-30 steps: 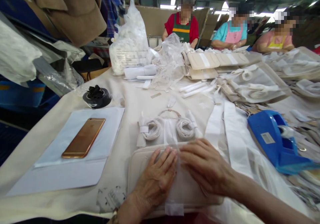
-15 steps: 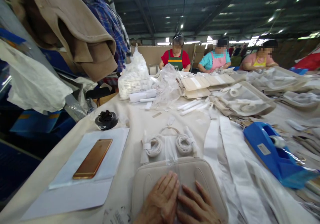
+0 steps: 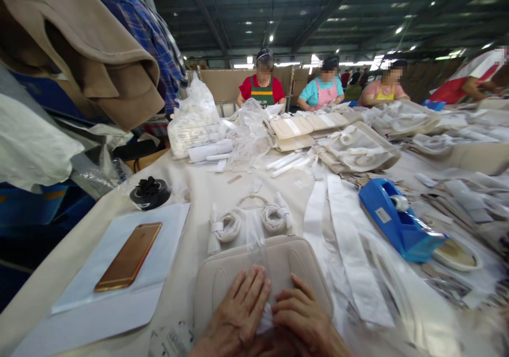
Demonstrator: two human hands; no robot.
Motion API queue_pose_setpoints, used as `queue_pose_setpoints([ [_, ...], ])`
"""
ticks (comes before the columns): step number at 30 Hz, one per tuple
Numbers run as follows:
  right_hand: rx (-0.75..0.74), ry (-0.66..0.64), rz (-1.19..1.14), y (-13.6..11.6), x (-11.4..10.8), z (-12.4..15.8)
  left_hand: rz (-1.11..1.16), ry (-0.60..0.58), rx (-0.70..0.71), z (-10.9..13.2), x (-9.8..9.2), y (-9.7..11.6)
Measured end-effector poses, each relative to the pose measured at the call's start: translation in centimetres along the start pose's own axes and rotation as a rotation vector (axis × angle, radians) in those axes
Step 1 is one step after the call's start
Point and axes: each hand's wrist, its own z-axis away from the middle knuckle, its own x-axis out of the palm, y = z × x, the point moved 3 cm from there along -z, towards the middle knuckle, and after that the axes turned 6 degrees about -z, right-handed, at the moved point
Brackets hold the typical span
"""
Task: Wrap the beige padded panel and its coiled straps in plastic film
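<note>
A beige bag (image 3: 217, 277) lies flat on the cloth-covered table in front of me. A clear or white strip (image 3: 254, 235) runs over its top edge and down its front. Beyond that edge lie a thin handle (image 3: 252, 198) and two coiled straps (image 3: 274, 219) wrapped in white paper. My left hand (image 3: 240, 306) rests flat on the bag, fingers stretched out. My right hand (image 3: 300, 309) lies on it just to the right, fingers bent but apart, near the strip's lower part. What lies under the palms is hidden.
On the left are a gold phone (image 3: 129, 256) on white sheets (image 3: 167, 240) and a black tape roll (image 3: 150, 193). On the right stand white paper strips (image 3: 352, 251) and a blue tape dispenser (image 3: 397, 224). Beige bags (image 3: 294, 126) are piled farther back, where several co-workers (image 3: 262, 86) work.
The view has turned to the right, so things appear farther left. My right hand's fingers have bent more and drawn toward the strip. My left hand stays flat on the bag.
</note>
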Motion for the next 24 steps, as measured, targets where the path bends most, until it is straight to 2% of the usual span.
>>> queue_pose_setpoints([
  [2,0.098,0.083,0.118,0.3,-2.1,1.1,0.033,-0.058,-0.012,-0.2,-0.6,0.0],
  [4,0.308,0.227,0.211,1.1,-3.8,2.5,0.057,-0.111,-0.015,-0.4,-0.9,-0.1],
  [5,0.436,0.251,0.213,1.7,-4.1,3.0,0.06,-0.12,-0.02,-0.4,-1.1,-0.2],
  [7,0.66,0.196,0.148,2.6,-4.1,3.5,0.049,-0.115,-0.022,-0.4,-1.2,-0.2],
  [10,0.856,0.08,0.046,3.2,-3.7,2.7,0.024,-0.098,-0.017,-0.6,-1.4,-0.3],
  [15,0.983,0.003,-0.134,3.4,-4.8,0.1,0.02,-0.081,0.011,-0.6,-1.5,-0.4],
  [20,1.007,-0.006,-0.31,3.8,-5.7,-1.3,0.015,-0.05,-0.042,-0.4,-0.8,0.0],
  [24,1.005,0.017,-0.372,3.7,-5.7,-1.9,-0.043,-0.104,-0.052,-0.5,-0.6,0.7],
])
